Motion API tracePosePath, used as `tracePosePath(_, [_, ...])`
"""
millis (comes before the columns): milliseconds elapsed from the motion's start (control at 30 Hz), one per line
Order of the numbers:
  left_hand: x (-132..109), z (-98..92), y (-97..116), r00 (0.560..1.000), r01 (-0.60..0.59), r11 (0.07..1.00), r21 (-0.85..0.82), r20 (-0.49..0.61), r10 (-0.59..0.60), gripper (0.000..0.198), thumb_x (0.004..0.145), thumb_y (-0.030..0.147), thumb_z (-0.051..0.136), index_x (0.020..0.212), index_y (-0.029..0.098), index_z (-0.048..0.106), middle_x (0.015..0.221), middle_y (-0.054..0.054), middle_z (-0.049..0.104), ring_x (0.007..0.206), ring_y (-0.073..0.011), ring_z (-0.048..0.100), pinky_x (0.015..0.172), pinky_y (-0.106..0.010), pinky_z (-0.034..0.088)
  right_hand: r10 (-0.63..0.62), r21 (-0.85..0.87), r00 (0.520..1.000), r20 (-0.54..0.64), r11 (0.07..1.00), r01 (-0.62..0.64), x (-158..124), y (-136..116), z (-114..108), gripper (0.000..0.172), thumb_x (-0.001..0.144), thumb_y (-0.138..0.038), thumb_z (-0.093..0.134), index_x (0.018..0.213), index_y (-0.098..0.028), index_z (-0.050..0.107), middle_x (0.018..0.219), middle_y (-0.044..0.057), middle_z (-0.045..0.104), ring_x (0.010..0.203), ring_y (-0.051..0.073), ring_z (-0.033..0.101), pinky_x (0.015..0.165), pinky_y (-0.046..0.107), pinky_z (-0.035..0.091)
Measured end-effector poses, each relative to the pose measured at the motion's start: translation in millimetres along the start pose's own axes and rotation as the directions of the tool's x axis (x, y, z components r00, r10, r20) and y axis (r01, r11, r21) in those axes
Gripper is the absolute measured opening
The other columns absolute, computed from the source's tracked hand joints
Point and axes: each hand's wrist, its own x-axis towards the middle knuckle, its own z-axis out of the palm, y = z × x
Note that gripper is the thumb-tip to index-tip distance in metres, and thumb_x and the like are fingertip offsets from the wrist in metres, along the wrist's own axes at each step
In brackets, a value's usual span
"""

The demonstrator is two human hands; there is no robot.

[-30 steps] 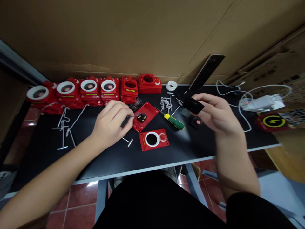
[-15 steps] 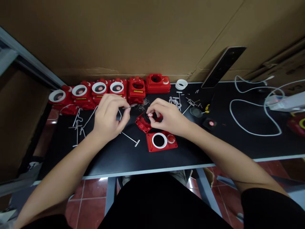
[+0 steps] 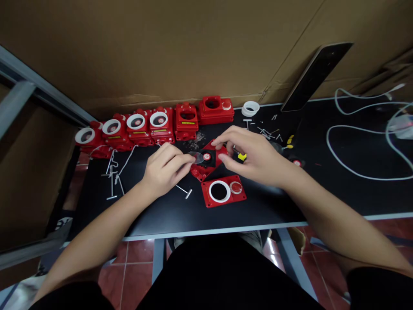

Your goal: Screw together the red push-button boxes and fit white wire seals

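My left hand [image 3: 166, 165] pinches a clear round disc [image 3: 197, 158] by its edge, over the left side of an opened red housing [image 3: 199, 173]. Inside that housing sits a black square part [image 3: 212, 162] with a red-and-white round centre. My right hand [image 3: 254, 157] hovers at the housing's right side, thumb and fingers apart with nothing held between them. Partly hidden behind it is a small yellow piece [image 3: 241, 157]. Closer to me lies a red cover plate [image 3: 238, 198] with a white ring and a smaller clear round window.
Several red boxes [image 3: 186, 125] line the cardboard wall, most at left with white rings. A white ring [image 3: 250, 109] stands to their right. T-handled metal rods [image 3: 112, 185] and small screws lie about. At right a white cable [image 3: 355, 175] loops over the black table.
My left hand has brought the clear disc right and down toward the housing. My right hand has let go of the black part and drawn back to the right, its fingers opening.
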Motion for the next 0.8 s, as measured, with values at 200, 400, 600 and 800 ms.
tracePosePath(200, [2.0, 3.8, 7.6, 1.0, 0.007, 0.997, -0.074, -0.015, -0.008, 0.021, 0.108, 0.011, 0.083, 0.124, 0.025, 0.079, 0.1, -0.003, 0.083, 0.086, -0.0214, 0.077, 0.075, -0.037, 0.061, -0.008, -0.002, 0.999, 0.048, 1.0, 0.009, -6.4, 2.8, 8.7, 0.048, 0.106, -0.041, 0.087, 0.148, -0.025, 0.068, 0.145, 0.015, 0.074, 0.095, 0.023, 0.073, 0.094, 0.046, 0.069])
tracePosePath(400, [0.9, 4.1, 10.1, 0.997, 0.078, 0.995, -0.067, 0.016, -0.077, 0.017, 0.11, 0.013, 0.084, 0.122, 0.023, 0.077, 0.105, -0.004, 0.086, 0.086, -0.019, 0.08, 0.077, -0.035, 0.064, 0.0, -0.059, 0.994, 0.107, 0.998, 0.006, -5.4, 10.2, 16.7, 0.044, 0.112, -0.041, 0.079, 0.148, -0.02, 0.067, 0.147, 0.02, 0.074, 0.127, 0.034, 0.079, 0.102, 0.052, 0.073])
tracePosePath(600, [1.6, 1.3, 10.4, 0.995, 0.094, 0.993, -0.067, -0.011, -0.095, 0.021, 0.106, 0.01, 0.087, 0.12, 0.023, 0.078, 0.102, -0.004, 0.087, 0.081, -0.0183, 0.079, 0.075, -0.034, 0.064, -0.122, -0.028, 0.988, 0.091, 0.992, 0.125, -5.6, 17.0, 30.9, 0.03, 0.112, -0.018, 0.064, 0.141, -0.023, 0.071, 0.141, 0.016, 0.08, 0.12, 0.031, 0.082, 0.101, 0.051, 0.073])
tracePosePath(800, [2.2, 0.3, 11.6, 0.995, 0.1, 0.993, -0.065, -0.008, -0.1, 0.021, 0.106, 0.008, 0.086, 0.119, 0.022, 0.077, 0.102, -0.004, 0.087, 0.081, -0.0181, 0.08, 0.074, -0.033, 0.064, -0.133, -0.048, 0.988, 0.072, 0.989, 0.137, -4.7, 12.7, 25.7, 0.04, 0.107, -0.009, 0.06, 0.145, -0.021, 0.068, 0.141, 0.016, 0.08, 0.105, 0.026, 0.082, 0.09, 0.044, 0.071])
